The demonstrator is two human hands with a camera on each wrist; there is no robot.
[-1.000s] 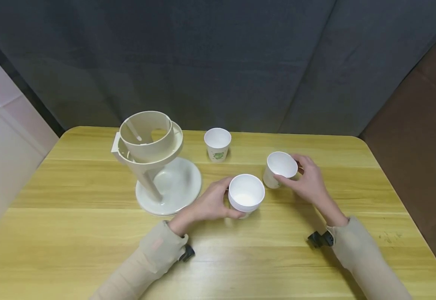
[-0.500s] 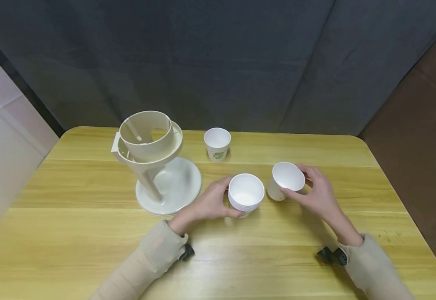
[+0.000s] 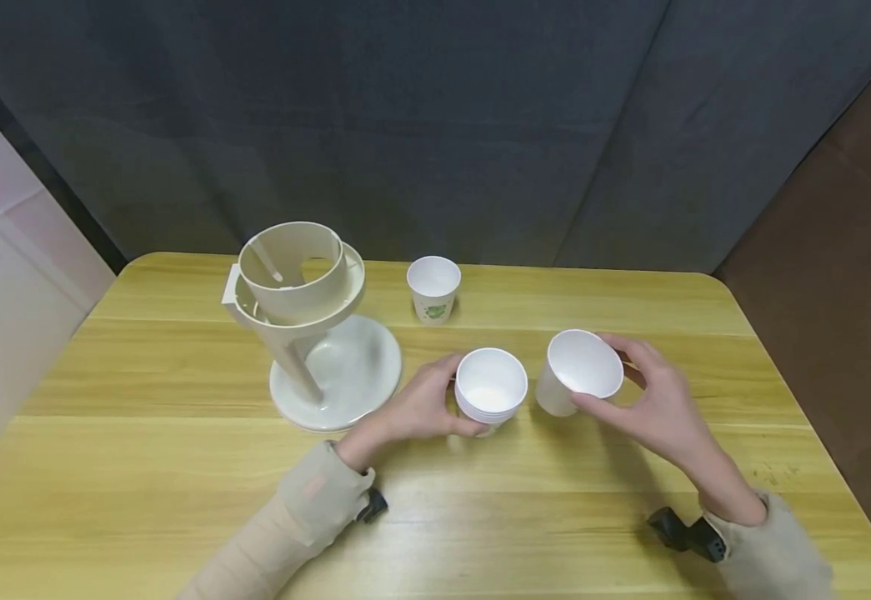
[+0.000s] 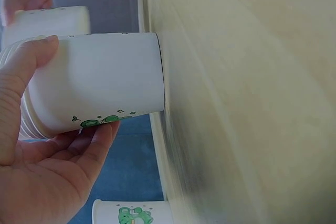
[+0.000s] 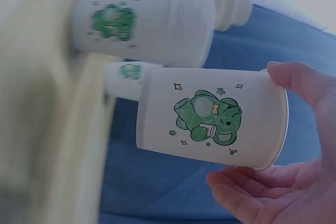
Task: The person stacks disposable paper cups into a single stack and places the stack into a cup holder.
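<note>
In the head view my left hand grips a stack of white paper cups standing on the table, thumb at the near side. Several nested rims show at its top in the left wrist view. My right hand holds a single white paper cup just right of the stack, thumb and fingers near its rim. A green bear is printed on this cup in the right wrist view, where its base looks raised off the table. Another paper cup stands upright farther back, apart from both hands.
Left of the stack, a cream plastic stand with a ring-shaped holder rises from a round white base. The wooden table ends at a dark cloth behind it.
My right hand has drawn its cup toward me and slightly right, and the cup now looks tilted and raised. The left hand and the stack have stayed in place.
</note>
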